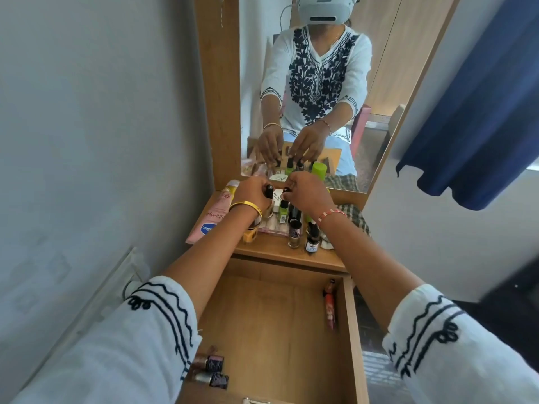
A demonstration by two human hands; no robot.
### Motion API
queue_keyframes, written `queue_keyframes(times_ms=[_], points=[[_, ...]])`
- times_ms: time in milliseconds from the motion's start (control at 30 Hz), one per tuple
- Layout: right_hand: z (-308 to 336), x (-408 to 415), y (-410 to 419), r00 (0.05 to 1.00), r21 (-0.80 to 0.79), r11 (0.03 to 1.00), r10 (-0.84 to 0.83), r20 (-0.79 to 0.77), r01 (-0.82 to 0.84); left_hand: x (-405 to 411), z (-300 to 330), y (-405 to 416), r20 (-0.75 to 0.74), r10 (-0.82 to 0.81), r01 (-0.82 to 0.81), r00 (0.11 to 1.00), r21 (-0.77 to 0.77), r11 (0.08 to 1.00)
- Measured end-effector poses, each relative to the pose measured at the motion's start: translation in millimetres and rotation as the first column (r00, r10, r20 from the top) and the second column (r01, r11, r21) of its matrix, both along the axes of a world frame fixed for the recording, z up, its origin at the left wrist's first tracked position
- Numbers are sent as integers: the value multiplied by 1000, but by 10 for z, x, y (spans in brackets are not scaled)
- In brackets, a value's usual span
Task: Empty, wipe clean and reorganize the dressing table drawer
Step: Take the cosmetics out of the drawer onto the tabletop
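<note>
- Reaching over the wooden tabletop, I had both arms stretched out in white sleeves stitched with dark wavy embroidery.
- Farthest left lay a soft pink lotion tube, flat on its side at the table's left edge, with a blue oval label near its lower end.
- My left hand, a smooth gold bangle round its wrist, had its fingers curled round a small glossy black cap.
- Between my hands stood a square-sided lime-green nail polish bottle with a black cap, among other small bottles crowded together.
- My right hand pinched another small dark cap at the fingertips; a red and white thread band circled that wrist.
- Nearer me on the table stood a brownish glass bottle and, just to its right, a dark bottle with a white label, both upright.
- A checked cloth lay crumpled at the table's right side.
- Below, the drawer was pulled open, its bare wood-grain floor showing.
- Two little metallic-topped bottles lay on their sides in its near left corner.
- A slim red tube lay lengthwise along the drawer's right wall.
- Behind the table, the wood-framed mirror reflected my hands.
</note>
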State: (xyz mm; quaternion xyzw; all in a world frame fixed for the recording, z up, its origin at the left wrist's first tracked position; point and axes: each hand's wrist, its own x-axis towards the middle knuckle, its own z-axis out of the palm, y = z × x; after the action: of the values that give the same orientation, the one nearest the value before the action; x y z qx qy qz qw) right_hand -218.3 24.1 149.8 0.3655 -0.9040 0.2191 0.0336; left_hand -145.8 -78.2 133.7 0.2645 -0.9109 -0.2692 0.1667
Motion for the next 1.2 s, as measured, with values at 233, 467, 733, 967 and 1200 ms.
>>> queue_keyframes(times_ms=[233,467,733,967,1200], points=[[81,90,91,999,-31,999,-10,-43,9,121,54,22,-31,9,-8,999,22,1000],[83,708,330,935,-238,969,-17,-354,-73,720,171,287,-396,88,-43,914,121,992],[-862,1516,443,934,-3,987,152,322,-159,1640,-542,513,-247,211,-102,946,390,915],[-1508,1913,358,792,278,850,232,564,-447,1991,-1089,323,137,101,-156,985,489,858],[-1588,2010,305,782,268,839,261,565,-473,2010,-1205,262,129,120,-168,984,487,857]])
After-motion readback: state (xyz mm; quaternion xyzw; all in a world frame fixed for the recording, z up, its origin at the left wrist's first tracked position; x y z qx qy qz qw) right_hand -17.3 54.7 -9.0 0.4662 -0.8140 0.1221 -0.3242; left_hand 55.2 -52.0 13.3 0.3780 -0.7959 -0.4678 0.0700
